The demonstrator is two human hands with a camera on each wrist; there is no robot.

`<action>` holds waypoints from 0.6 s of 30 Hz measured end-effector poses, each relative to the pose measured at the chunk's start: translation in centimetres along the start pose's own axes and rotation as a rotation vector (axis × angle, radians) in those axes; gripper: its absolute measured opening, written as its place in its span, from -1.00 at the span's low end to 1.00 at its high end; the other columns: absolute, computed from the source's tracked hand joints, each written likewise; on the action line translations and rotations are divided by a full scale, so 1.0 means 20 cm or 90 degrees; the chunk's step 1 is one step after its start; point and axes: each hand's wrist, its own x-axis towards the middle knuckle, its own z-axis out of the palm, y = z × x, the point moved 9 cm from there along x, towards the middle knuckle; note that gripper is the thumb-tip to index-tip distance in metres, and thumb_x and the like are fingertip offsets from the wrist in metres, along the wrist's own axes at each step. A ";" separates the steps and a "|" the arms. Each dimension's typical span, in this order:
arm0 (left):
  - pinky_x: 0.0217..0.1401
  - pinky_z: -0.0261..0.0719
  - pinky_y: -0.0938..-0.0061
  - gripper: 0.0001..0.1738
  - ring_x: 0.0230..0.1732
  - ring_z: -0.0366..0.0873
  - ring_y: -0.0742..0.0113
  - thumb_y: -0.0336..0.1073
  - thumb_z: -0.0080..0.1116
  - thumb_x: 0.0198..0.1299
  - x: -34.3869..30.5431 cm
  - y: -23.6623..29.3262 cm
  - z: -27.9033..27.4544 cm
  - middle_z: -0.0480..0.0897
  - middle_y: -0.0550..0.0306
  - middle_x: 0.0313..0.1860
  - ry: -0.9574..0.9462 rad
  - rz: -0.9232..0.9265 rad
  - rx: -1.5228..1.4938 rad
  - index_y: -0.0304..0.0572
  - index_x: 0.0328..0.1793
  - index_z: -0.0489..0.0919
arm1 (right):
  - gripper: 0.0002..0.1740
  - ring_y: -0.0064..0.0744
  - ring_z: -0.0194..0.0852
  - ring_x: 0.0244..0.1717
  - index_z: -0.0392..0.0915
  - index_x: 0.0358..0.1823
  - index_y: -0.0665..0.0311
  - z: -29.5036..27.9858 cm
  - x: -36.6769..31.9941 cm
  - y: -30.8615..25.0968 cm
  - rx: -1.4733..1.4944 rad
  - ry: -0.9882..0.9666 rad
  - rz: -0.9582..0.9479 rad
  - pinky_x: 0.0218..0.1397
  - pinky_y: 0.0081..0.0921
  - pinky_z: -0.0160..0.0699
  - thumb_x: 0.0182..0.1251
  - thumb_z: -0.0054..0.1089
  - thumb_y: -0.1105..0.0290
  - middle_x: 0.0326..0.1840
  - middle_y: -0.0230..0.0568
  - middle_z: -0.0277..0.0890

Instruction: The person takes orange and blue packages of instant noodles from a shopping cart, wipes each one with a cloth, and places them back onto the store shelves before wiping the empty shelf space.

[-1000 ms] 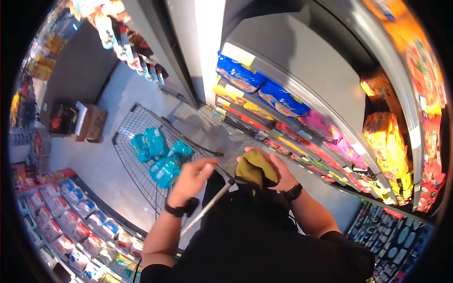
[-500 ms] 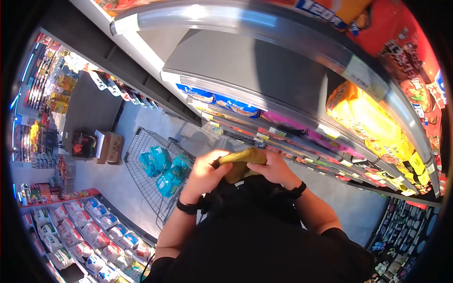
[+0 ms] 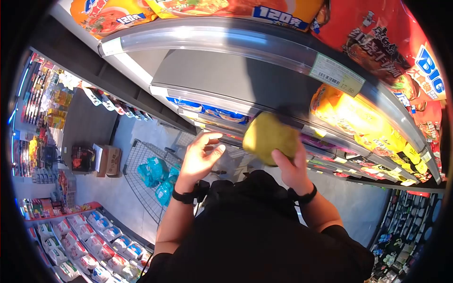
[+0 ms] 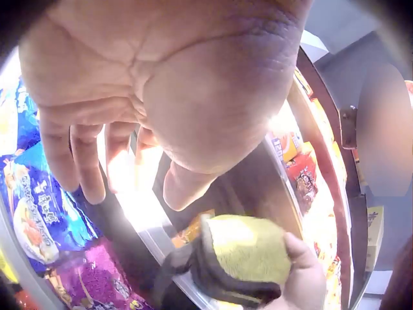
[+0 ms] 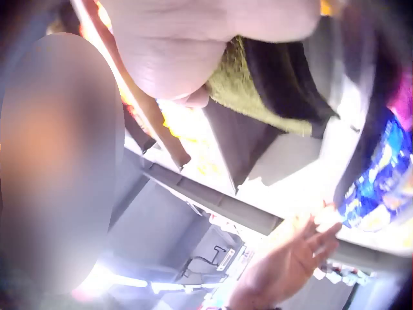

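In front of the shelves, my right hand (image 3: 296, 172) holds a soft olive-yellow cloth piece (image 3: 268, 137) with its thumb laid over the near side. The left wrist view shows a dark band along one edge of this fuzzy cloth piece (image 4: 248, 248); its exact kind is unclear. My left hand (image 3: 200, 158) is raised to the left of it, apart from the cloth, fingers loosely bent and holding nothing. From its own wrist camera the left hand (image 4: 168, 90) shows its palm, the fingers spread a little. Dark cloth edging (image 5: 284, 77) hangs beneath the right hand (image 5: 193, 45).
Shelves of bright noodle packs (image 3: 373, 122) rise ahead and to the right, with a curved shelf edge (image 3: 222, 40) close by. A wire shopping cart (image 3: 141, 188) holding several teal packs (image 3: 153, 172) stands left. Beyond it a cardboard box (image 3: 112, 161) sits on the floor.
Both hands gripped the cloth piece half a second ago; the left has let go and moved left. The right hand has carried the cloth up and rightward. The head view has tilted toward the upper shelf.
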 end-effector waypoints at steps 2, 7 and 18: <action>0.22 0.79 0.25 -0.57 0.24 0.80 0.08 -0.29 0.50 0.43 0.01 -0.03 -0.09 0.76 -0.03 0.31 0.005 0.017 0.005 -0.18 0.37 0.69 | -0.53 0.07 0.64 0.45 0.56 0.36 0.44 0.05 0.03 -0.39 -0.412 0.039 -0.333 0.52 -0.09 0.56 0.47 0.38 0.51 0.54 0.15 0.55; 0.27 0.76 0.25 -0.58 0.28 0.77 0.13 -0.26 0.50 0.44 0.05 -0.16 -0.31 0.72 0.00 0.29 -0.024 0.010 0.017 -0.17 0.35 0.70 | -0.63 0.36 0.64 0.37 0.59 -0.06 0.44 0.13 0.36 -0.31 -0.780 0.060 -0.200 0.43 -0.02 0.63 0.40 0.53 0.28 0.44 0.23 0.63; 0.31 0.69 0.16 -0.16 0.30 0.73 -0.14 -0.11 0.52 0.39 0.39 -0.35 -1.16 0.64 -0.34 0.41 0.296 0.088 0.158 -0.44 0.64 0.44 | -0.26 0.45 -0.18 0.88 0.26 0.81 0.02 -0.04 0.60 0.13 -1.004 -0.156 0.106 0.91 0.04 -0.17 0.79 -0.11 -0.16 0.85 0.35 0.05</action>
